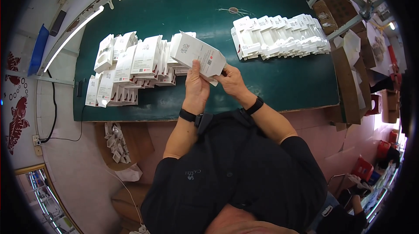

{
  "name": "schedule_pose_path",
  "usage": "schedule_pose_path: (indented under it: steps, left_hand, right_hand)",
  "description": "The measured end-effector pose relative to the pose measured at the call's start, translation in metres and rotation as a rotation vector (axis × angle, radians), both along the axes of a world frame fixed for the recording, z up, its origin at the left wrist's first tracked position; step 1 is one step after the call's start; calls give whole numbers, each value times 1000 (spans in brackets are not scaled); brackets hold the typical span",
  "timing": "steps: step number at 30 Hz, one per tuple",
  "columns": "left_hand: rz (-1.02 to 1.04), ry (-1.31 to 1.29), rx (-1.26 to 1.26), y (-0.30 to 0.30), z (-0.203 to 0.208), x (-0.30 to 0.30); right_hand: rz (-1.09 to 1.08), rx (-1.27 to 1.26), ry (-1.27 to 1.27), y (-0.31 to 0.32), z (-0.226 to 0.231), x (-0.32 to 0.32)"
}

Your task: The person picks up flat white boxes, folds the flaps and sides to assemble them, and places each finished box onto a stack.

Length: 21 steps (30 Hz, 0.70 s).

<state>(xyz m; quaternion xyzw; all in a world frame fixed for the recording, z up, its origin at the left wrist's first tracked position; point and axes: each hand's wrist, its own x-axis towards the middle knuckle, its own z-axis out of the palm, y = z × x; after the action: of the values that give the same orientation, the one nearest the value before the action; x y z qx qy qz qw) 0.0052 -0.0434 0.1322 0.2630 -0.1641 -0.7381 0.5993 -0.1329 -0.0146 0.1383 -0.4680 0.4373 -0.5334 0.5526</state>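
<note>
I'm watching the left hand (197, 86) pinching 1 white oblong cardboard box (197, 53) above the broad green desk (290, 83), ideally without denting it, while the right hand (234, 82), its grip too hidden to judge, is touching the end.

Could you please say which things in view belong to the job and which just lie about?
Seemingly in the job:
white carton, in left hand and right hand
grouped cartons, left
overlapping white pieces, right
green table

Seemingly lying about:
stringy tangle
black cable
</note>
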Motion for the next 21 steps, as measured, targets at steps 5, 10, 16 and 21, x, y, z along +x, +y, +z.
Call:
schedule_pose_path:
  steps: [5, 10, 16, 21]
  left_hand:
    - [30, -13, 2, -2, 4, -4]
    - [88, -112, 27, -4, -3, -6]
    - [-4, -218, -50, 4, -5, 4]
    - [-88, -86, -84, 3, 0, 2]
  right_hand:
    - [75, 122, -85, 1, 6, -3]
    - [124, 92, -137, 7, 0, -12]
    - [77, 75, -191, 6, -5, -13]
    - [-28, 77, -210, 12, -8, -28]
